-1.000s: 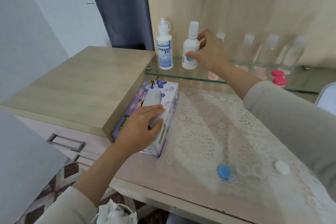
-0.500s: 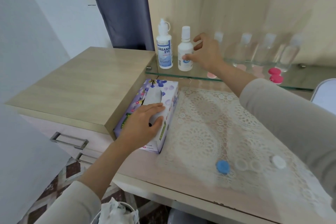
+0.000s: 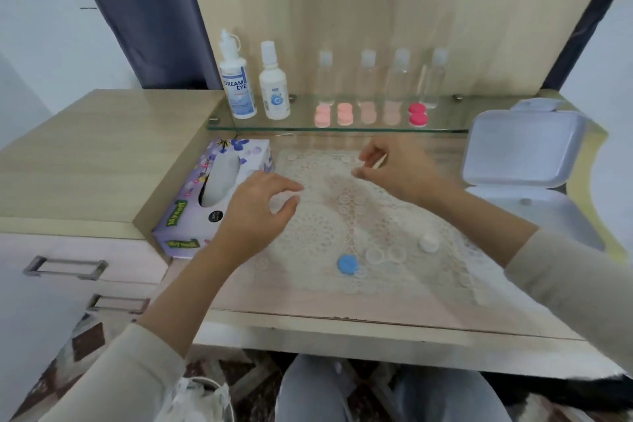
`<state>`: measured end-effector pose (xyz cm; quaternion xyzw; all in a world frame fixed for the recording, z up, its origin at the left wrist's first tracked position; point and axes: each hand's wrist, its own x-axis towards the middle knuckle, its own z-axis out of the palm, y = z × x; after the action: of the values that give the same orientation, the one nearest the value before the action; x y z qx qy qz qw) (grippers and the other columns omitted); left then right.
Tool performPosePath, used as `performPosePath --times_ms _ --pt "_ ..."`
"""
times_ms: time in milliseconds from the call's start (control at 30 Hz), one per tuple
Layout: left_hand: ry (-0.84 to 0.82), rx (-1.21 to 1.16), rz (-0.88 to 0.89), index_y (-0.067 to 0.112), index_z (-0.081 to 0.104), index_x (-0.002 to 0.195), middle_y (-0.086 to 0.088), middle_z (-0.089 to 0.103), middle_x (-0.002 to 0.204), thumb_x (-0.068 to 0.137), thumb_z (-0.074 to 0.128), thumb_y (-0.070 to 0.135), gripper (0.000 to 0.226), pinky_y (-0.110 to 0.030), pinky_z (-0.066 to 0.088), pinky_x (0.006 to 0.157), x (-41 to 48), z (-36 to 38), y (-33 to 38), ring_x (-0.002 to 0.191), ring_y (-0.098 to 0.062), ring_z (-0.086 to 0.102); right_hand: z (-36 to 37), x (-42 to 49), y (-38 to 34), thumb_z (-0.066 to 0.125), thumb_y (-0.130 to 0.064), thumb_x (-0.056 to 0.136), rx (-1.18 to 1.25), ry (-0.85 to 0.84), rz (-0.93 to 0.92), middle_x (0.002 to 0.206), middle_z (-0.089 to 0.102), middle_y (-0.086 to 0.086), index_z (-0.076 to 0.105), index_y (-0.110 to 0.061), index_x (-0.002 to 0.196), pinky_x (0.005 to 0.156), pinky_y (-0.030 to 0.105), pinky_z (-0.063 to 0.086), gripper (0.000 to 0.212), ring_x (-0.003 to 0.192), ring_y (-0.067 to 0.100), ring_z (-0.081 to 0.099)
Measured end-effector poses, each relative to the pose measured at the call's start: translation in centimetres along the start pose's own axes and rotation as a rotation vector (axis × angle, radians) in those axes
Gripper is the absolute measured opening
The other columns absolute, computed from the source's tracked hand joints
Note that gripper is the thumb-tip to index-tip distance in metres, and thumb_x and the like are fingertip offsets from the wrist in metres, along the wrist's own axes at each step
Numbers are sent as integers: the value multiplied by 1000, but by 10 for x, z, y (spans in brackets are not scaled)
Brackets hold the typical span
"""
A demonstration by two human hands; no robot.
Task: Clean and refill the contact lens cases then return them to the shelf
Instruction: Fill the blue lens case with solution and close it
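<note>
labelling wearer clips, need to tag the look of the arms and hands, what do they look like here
Both arms wear long, plain beige sleeves, the left sleeve and right sleeve, pushed up so the forearms are bare. The left hand and right hand are ungloved. No ring, watch, bracelet or marking shows on either.

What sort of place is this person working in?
Probably a home vanity or dressing table set up for contact lens care: a glass shelf holds solution bottles and small pink lens cases, with a lace cloth and tissue box below.
</note>
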<state>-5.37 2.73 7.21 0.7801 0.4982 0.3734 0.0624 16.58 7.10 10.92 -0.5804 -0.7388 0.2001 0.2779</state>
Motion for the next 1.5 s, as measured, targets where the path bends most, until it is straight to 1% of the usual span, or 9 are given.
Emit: performPosePath --times_ms 100,200,333,533,700,933,1167,1367,1500 --pt "-120 -55 -41 13 70 95 11 61 89 84 60 23 18 -21 38 84 -5 22 13 88 -7 54 6 -34 27 69 -29 79 -68 -45 63 89 67 -2 63 -16 88 69 24 45 17 73 10 56" --pt "-302 -51 -82 16 67 105 1 63 102 86 62 17 20 -24 41 85 -14 44 22 91 -12 52 9 -58 43 67 -31 80 -193 -103 63 105 63 -2 65 -18 101 90 34 43 25 96 14 53" --pt "-547 -39 -103 16 59 120 0 53 112 81 68 17 40 -9 30 82 -27 68 30 96 -8 43 13 -80 53 63 -40 79 -364 -179 -23 128 50 -4 56 -24 122 100 37 31 47 117 20 37" --pt "-464 -95 -180 10 66 109 5 47 96 80 68 9 29 3 33 73 -34 76 33 82 -4 47 26 -96 63 58 -29 84 -333 -190 -92 125 49 1 51 -15 128 95 26 32 47 113 20 38" --pt "-392 -82 -191 10 68 101 -4 61 98 79 70 17 22 -24 46 84 -31 79 40 84 -12 57 35 -103 69 55 -23 85 -225 -149 -49 108 54 3 62 -13 105 86 30 40 23 105 21 46" --pt "-360 -92 -164 11 67 108 -4 64 104 80 69 20 29 -27 44 89 -20 86 56 95 -16 57 38 -106 73 59 -21 85 -114 -59 -15 106 54 1 61 -13 115 83 22 35 30 102 17 46" --pt "-436 -6 -161 13 64 115 -8 62 107 83 66 26 35 -21 36 89 -20 96 62 102 -18 53 41 -106 76 62 -19 84 -89 -35 -38 99 57 1 64 -11 111 79 22 32 28 97 19 48" --pt "-472 84 -141 13 64 115 -6 57 98 83 65 32 37 -18 31 78 -17 96 68 95 -17 50 41 -106 77 62 -18 84 -72 -17 -52 99 58 1 65 -10 111 79 23 34 28 96 18 48" --pt "-477 -21 -184 13 64 114 0 50 96 81 68 14 34 -7 32 71 -15 93 68 90 -11 46 43 -107 77 63 -18 84 -70 -2 -64 98 58 1 66 -11 109 78 23 33 26 92 19 49"
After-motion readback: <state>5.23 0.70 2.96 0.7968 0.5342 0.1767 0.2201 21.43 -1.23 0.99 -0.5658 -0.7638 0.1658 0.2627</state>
